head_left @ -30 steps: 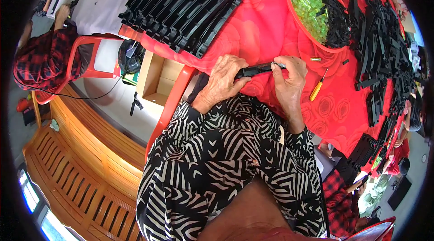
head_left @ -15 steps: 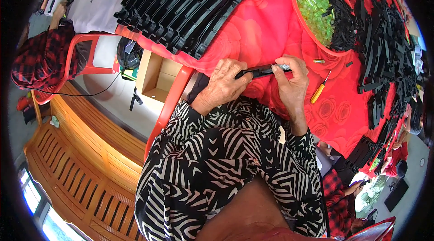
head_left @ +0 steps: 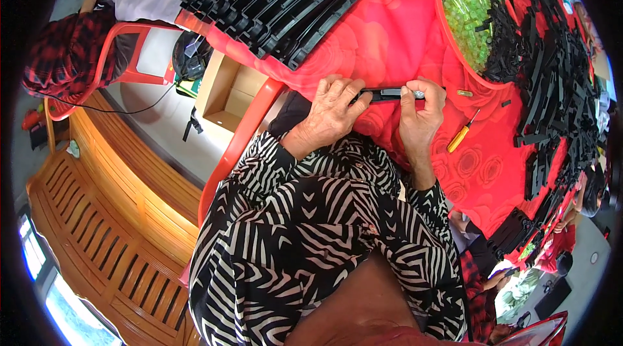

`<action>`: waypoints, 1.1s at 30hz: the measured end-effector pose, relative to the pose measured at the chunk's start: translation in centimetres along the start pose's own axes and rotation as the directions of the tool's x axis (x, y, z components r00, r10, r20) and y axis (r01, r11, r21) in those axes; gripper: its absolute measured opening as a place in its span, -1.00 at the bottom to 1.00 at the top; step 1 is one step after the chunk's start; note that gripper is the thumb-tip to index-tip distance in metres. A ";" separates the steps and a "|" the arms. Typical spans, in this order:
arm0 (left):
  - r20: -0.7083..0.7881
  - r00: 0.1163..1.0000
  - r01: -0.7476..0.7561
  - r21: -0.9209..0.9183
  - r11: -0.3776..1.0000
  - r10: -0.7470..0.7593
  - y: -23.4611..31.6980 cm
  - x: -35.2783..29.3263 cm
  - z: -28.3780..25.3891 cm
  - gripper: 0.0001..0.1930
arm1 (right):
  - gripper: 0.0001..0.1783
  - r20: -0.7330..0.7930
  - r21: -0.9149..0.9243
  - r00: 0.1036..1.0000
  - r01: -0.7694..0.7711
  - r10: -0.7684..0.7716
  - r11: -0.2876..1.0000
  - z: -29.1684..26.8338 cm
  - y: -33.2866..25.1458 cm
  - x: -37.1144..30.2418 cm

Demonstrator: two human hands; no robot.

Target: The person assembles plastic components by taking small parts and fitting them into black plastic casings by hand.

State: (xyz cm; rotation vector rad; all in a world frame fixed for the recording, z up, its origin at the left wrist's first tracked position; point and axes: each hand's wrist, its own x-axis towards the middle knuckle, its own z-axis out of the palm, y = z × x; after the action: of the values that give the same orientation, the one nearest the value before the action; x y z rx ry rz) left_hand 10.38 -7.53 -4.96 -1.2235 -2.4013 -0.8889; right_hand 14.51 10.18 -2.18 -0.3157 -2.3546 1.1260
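Note:
A narrow black plastic piece (head_left: 386, 94) stretches between my two hands over the table's near edge. My left hand (head_left: 332, 111) grips its left end with fingers curled round it. At the other end, my right hand (head_left: 420, 112) pinches it between thumb and fingers; a small pale, shiny bit shows at that thumb, too small to make out. To the right of that hand lie a small greenish-gold cylinder (head_left: 464, 93), a tiny black piece (head_left: 506, 103) and a screwdriver (head_left: 459, 139) with a yellow handle.
Long black plastic parts (head_left: 276, 5) lie in a row at the upper left of the red tablecloth (head_left: 480, 171). A red basin (head_left: 448, 41) holds green translucent pieces and small black ones. Many black strips (head_left: 555, 86) cover the right side. Below the table stands a cardboard box (head_left: 227, 96).
The black piece has turned from a slant to nearly level, and its right end now shows beyond my right hand. Both hands keep their hold. The whole view has shifted slightly.

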 end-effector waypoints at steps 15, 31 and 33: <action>-0.042 0.990 0.135 -0.007 0.991 -0.135 1.7 0.7 -0.1 -0.65 | -0.80 0.039 -0.188 0.993 0.120 -0.115 0.975 0.1 -0.4 0.3; 0.344 0.939 0.046 -0.062 0.997 -0.022 -0.1 3.3 -2.1 -0.58 | -0.78 0.038 -0.089 0.999 0.034 -0.030 0.995 -0.1 -0.2 0.1; 0.383 0.923 0.050 -0.069 0.996 -0.020 -0.1 3.7 -2.3 -0.57 | -0.79 0.036 -0.101 0.999 0.030 -0.026 0.994 -0.3 -0.3 0.3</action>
State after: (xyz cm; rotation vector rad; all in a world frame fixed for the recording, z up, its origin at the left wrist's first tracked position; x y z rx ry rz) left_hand 8.08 -6.75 -1.35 -1.5078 -2.7180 -0.8218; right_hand 14.41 10.31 -1.66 -0.3005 -2.4438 1.0083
